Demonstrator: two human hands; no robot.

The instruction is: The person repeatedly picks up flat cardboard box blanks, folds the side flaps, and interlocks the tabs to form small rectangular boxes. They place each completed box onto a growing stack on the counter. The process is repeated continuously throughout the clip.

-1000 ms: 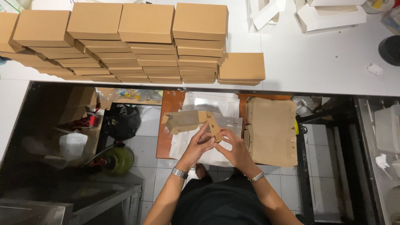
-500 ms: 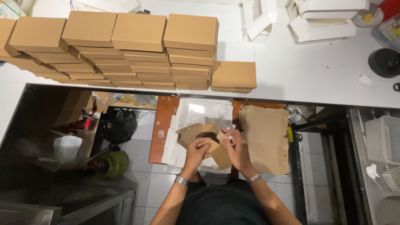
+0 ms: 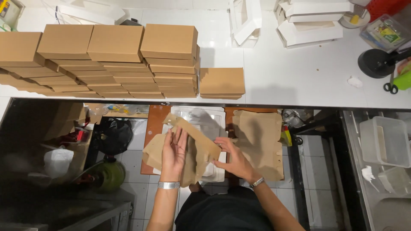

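Observation:
Both my hands hold a partly folded brown cardboard box blank (image 3: pixel 195 147) above my lap. My left hand (image 3: pixel 173 154), with a metal watch at the wrist, lies flat with fingers spread against the blank's left panel. My right hand (image 3: pixel 236 160) grips the blank's right side with bent fingers. A stack of flat brown blanks (image 3: pixel 259 139) lies just right of my hands on a wooden board (image 3: pixel 152 124). Clear plastic sheets (image 3: pixel 201 119) lie under the blank.
Several stacks of finished brown boxes (image 3: pixel 115 60) line the white counter (image 3: pixel 291 77), with a short stack (image 3: pixel 221 83) at their right end. White boxes (image 3: pixel 308 21) sit further back. A black round object (image 3: pixel 376 63) and scissors (image 3: pixel 390 85) are at the right. Plastic tubs (image 3: pixel 385 141) stand lower right.
The blank has opened wider and come lower and left. My left hand went from pinching it to lying flat on its panel. The camera view shifted slightly.

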